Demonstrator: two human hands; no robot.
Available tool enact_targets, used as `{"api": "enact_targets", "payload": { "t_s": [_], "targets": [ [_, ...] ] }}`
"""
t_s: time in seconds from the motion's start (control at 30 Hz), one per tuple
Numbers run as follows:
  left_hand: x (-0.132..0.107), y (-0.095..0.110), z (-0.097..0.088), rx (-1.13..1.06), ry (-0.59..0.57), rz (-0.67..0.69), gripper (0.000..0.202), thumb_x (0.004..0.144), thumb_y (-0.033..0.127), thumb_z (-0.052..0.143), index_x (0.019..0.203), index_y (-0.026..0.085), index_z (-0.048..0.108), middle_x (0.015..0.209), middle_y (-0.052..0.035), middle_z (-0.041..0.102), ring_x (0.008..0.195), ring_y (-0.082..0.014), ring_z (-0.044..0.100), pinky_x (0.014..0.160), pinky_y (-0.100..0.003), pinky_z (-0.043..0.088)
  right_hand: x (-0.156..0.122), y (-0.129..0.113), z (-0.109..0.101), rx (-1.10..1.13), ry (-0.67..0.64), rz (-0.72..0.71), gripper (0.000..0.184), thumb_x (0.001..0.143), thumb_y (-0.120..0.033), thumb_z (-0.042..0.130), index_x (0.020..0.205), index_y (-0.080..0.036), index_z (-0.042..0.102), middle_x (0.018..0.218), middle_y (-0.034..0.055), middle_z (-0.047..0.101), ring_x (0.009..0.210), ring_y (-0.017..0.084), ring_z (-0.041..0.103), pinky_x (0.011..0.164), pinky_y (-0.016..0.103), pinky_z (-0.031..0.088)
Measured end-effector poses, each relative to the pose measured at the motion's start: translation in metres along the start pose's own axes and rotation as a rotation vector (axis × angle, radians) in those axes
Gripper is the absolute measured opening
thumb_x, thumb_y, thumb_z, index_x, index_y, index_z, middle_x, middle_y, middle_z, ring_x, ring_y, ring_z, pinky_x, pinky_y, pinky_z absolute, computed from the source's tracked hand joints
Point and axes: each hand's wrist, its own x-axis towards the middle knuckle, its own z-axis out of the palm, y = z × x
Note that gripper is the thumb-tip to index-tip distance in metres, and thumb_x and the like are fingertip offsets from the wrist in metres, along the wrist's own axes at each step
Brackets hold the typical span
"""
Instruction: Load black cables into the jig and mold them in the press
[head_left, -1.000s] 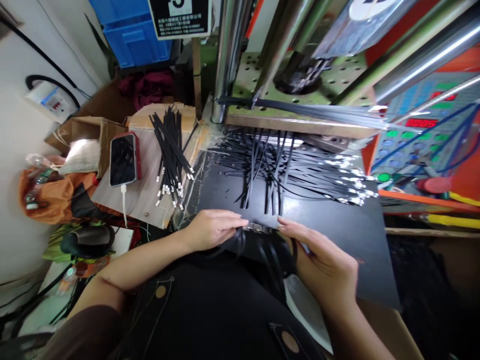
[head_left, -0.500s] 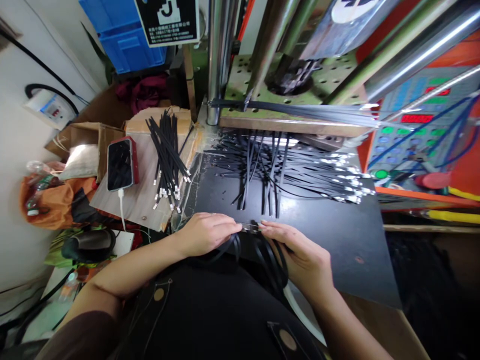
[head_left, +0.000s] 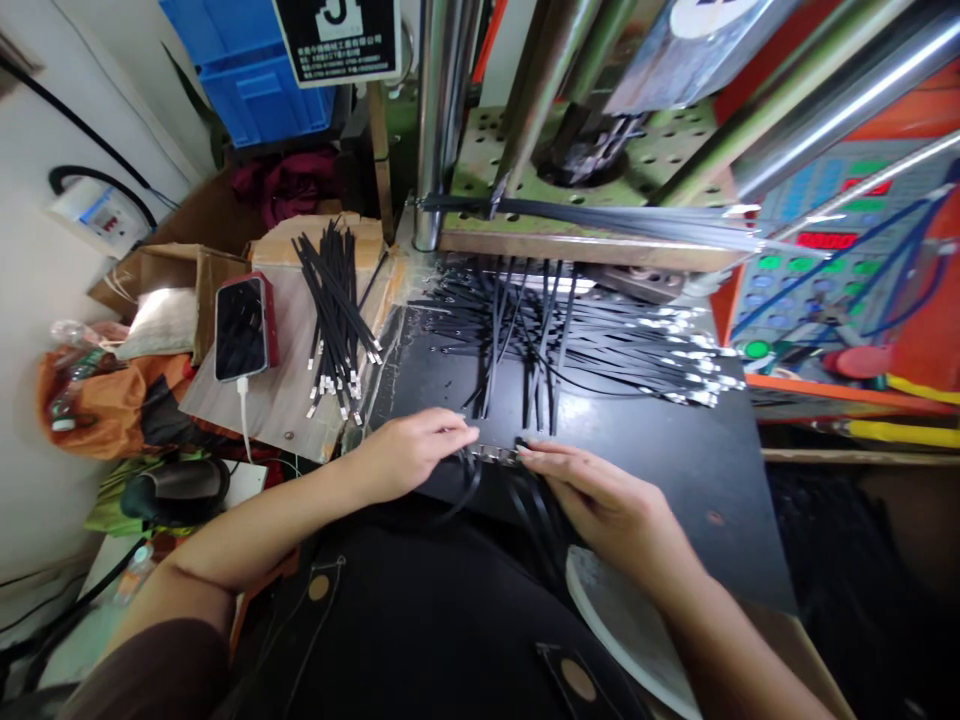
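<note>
Bundle of black strap ties (head_left: 534,510): metal ends lined up in a flat, tight row (head_left: 491,454) at near edge of black board (head_left: 675,480); straps curve down from it in loose loops. Left hand (head_left: 409,455) touches row's left end, right hand (head_left: 600,500) its right end. Just beyond, loose heap of same ties (head_left: 577,350) lies crossed on board, many silver tips pointing right.
</note>
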Motion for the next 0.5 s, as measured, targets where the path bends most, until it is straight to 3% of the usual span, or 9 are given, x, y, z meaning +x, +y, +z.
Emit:
{"api": "enact_targets", "payload": {
  "t_s": [0.13,0.27,0.33,0.5],
  "targets": [
    [0.011,0.007,-0.006,-0.175,0.201,-0.106,0.025,0.103,0.020,0.051,0.110,0.018,0.075,0.102,-0.0070,0.073,0.094,-0.0120,0.072,0.085,-0.023,0.059,0.026,-0.019,-0.013,0.001,0.028,0.022,0.031,0.091,-0.014,0.065,0.120,-0.026,0.069,0.108,0.0057,0.075,0.097,0.019,0.073,0.092,0.032,0.061],
    [0.024,0.018,-0.001,-0.244,0.247,-0.103,0.026,0.102,0.032,0.057,0.099,0.019,0.079,0.091,-0.0041,0.077,0.082,-0.0111,0.073,0.078,-0.018,0.058,0.045,-0.044,-0.002,-0.029,0.168,-0.094,0.047,0.087,-0.004,0.067,0.128,-0.028,0.067,0.106,0.0053,0.075,0.092,0.016,0.073,0.086,0.025,0.061],
    [0.023,0.018,0.001,-0.262,0.261,-0.107,0.026,0.102,0.032,0.057,0.101,0.018,0.079,0.090,-0.0047,0.078,0.081,-0.0115,0.073,0.078,-0.019,0.058,0.043,-0.048,0.001,-0.006,0.209,-0.076,0.049,0.086,-0.001,0.065,0.126,-0.031,0.068,0.104,0.0022,0.076,0.087,0.015,0.074,0.084,0.024,0.061],
    [0.014,0.009,0.012,-0.320,0.270,-0.132,0.020,0.100,0.023,0.059,0.099,0.018,0.078,0.090,-0.0053,0.078,0.079,-0.0118,0.073,0.073,-0.019,0.058,0.026,-0.039,0.001,0.027,0.149,0.157,0.023,0.090,-0.011,0.064,0.104,-0.027,0.070,0.096,0.0002,0.077,0.081,0.016,0.074,0.081,0.028,0.062]
  ]
}}
